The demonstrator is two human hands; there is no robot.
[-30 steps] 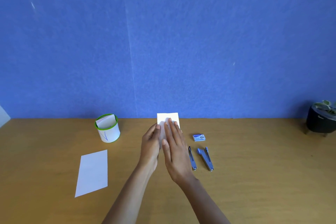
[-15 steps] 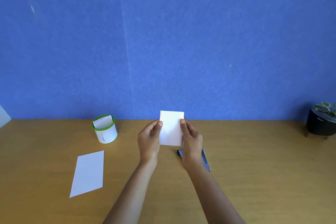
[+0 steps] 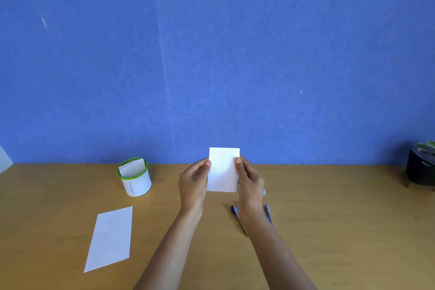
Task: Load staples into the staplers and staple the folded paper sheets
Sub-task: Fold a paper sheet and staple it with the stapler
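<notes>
**A:** status on the hands?

**B:** both up over the wooden table [image 3: 329, 231], sharing one folded paper sheet [image 3: 223, 170]. left hand [image 3: 193, 183] pinches its left edge, thumb on the front face, other fingers behind. right hand [image 3: 250, 182] does the same on the right edge, thumb on front near the top corner

**A:** sheet orientation?

**B:** roughly upright, face toward the camera, held clear of the table, top edge overlapping the blue wall [image 3: 211, 54] in view

**A:** staplers?

**B:** two on the table, both partly hidden under the right wrist and forearm. one stapler [image 3: 237, 215] shows its dark tip just left of the wrist, body running back under the arm. second stapler [image 3: 269, 215] shows a blue sliver on the right side of the forearm. can't tell if either is open or loaded

**A:** staple box?

**B:** only a small blue-white corner [image 3: 264, 192] sticks out behind the right hand, can't confirm what it is

**A:** other paper?

**B:** flat sheet [image 3: 110, 238] lying on the table, well left of the left arm, skewed. beyond it near the wall a white cup with green rim [image 3: 136, 183] with folded paper [image 3: 131, 168] standing in it

**A:** anything else on the desk?

**B:** dark pot with a plant [image 3: 421, 169] at the far right edge, well apart from the rest
</notes>
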